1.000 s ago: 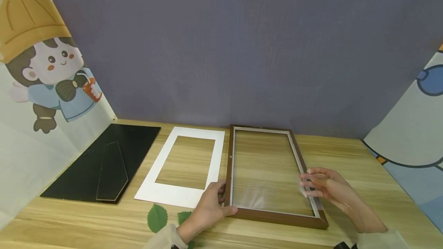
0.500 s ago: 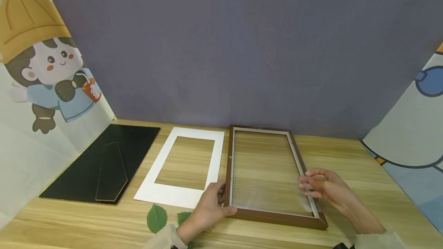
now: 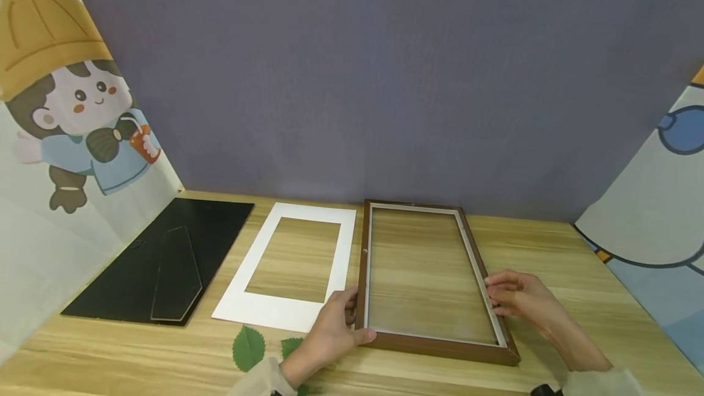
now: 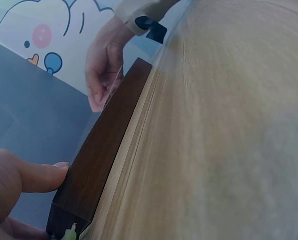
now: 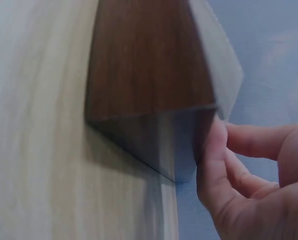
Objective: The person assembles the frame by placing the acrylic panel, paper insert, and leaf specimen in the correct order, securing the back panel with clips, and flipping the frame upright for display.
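From the head, the brown frame (image 3: 440, 346) lies on the table (image 3: 137, 353) right of centre, the left hand (image 3: 332, 326) gripping its near left corner; the right hand (image 3: 525, 303) has shifted from over the opening to the right rail, likely fine positioning; left wrist shows the left thumb against the near rail; right wrist alone plainly shows a clear sheet (image 5: 222, 65), pinched above the frame.

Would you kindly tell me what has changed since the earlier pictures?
The right hand has shifted slightly right, from over the inside to the right side of the frame; glare on the clear sheet has faded. The left hand still grips the frame; mat, backing and leaves stayed put.
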A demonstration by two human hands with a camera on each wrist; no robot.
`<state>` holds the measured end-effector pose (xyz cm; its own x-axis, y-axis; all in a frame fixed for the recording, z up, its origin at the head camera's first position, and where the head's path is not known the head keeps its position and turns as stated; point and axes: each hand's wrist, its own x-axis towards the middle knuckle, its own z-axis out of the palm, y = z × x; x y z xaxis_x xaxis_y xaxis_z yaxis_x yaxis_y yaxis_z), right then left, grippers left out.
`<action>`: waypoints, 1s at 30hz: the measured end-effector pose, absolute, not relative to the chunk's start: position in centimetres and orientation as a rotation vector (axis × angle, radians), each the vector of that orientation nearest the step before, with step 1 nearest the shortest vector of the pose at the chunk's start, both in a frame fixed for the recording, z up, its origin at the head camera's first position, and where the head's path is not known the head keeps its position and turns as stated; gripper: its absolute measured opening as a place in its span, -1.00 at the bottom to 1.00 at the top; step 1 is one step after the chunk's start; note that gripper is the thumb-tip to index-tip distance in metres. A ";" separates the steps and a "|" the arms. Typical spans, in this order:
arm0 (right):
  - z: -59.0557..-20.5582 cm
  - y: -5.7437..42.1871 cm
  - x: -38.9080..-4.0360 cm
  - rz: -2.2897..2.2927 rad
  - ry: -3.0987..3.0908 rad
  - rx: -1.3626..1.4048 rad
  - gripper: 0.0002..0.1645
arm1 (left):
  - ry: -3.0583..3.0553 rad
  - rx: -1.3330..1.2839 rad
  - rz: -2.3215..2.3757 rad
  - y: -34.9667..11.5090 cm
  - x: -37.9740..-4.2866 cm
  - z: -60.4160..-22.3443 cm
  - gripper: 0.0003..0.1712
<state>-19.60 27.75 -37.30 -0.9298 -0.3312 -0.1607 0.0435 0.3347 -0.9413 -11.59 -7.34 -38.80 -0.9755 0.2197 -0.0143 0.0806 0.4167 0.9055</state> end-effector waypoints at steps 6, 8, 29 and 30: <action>-37.2 27.6 -19.5 -1.564 2.361 -0.286 -0.56 | 2.532 0.272 1.611 -7.3 -11.6 -38.8 -0.02; -37.1 27.4 -19.4 -1.539 2.399 -0.273 -0.55 | 2.531 0.277 1.612 -7.3 -11.6 -38.8 -0.03; -37.2 27.1 -19.2 -1.472 2.503 -0.350 -0.40 | 2.521 0.284 1.607 -7.4 -11.5 -38.7 -0.01; -37.2 27.1 -19.2 -1.469 2.502 -0.358 -0.40 | 2.522 0.285 1.606 -7.4 -11.5 -38.8 -0.02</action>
<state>-19.17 27.10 -37.17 -0.9466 -0.3160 -0.0640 -0.0981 0.4714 -0.8764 -11.52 -7.43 -38.75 -0.9726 0.2322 -0.0140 0.0855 0.4129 0.9068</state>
